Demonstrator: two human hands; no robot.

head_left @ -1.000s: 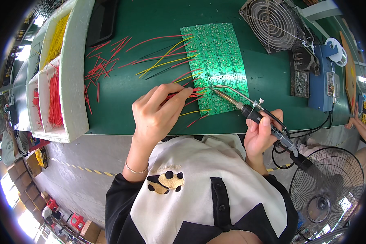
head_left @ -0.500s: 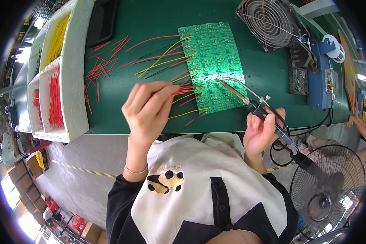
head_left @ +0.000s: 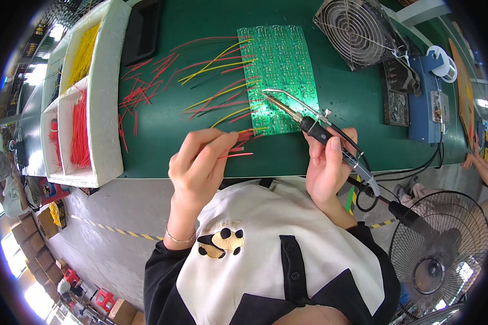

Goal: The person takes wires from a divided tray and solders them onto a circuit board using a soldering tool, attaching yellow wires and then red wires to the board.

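Note:
A green circuit board lies on the green bench mat, with red and yellow wires fanning out from its left edge. My left hand pinches a short red wire just below the board's lower left corner. My right hand grips a black-handled soldering iron; its tip points at the board's lower middle. A cable runs from the iron down to the right.
White foam trays at the left hold red and yellow wires, and loose red wires lie beside them. A small metal-grille fan, a blue soldering station and a solder spool stand at the right. A floor fan stands below.
My left hand has drawn back from the board toward the bench edge with a red wire. The soldering iron has stayed near the board's lower part.

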